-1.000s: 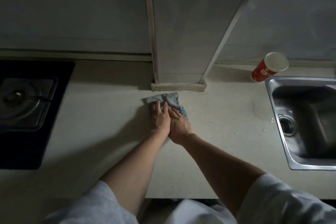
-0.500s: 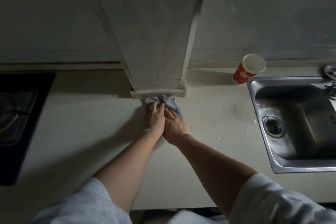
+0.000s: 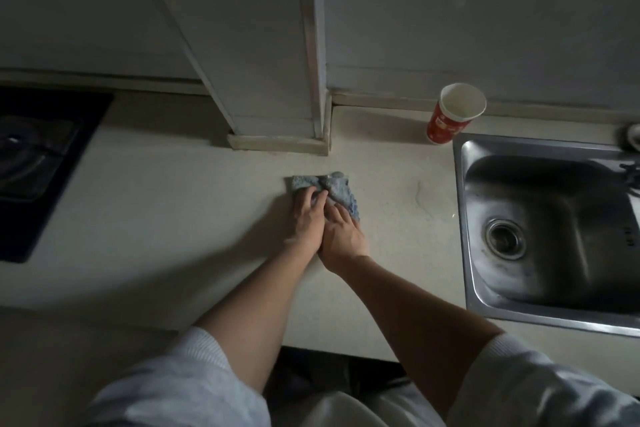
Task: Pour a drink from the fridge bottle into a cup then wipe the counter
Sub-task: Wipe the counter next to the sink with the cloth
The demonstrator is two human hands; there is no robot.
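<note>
The pale counter spreads out under the fingers on every side. The steel sink lies well to the right of them and a dark hob far to their left. The left hand and right hand lie side by side, touching, with fingers fairly straight and pressed flat on a blue cloth, gripping nothing. The cloth sticks out beyond the fingertips. The red paper cup stands upright beyond and to the right of the fingers, at the sink's far corner.
</note>
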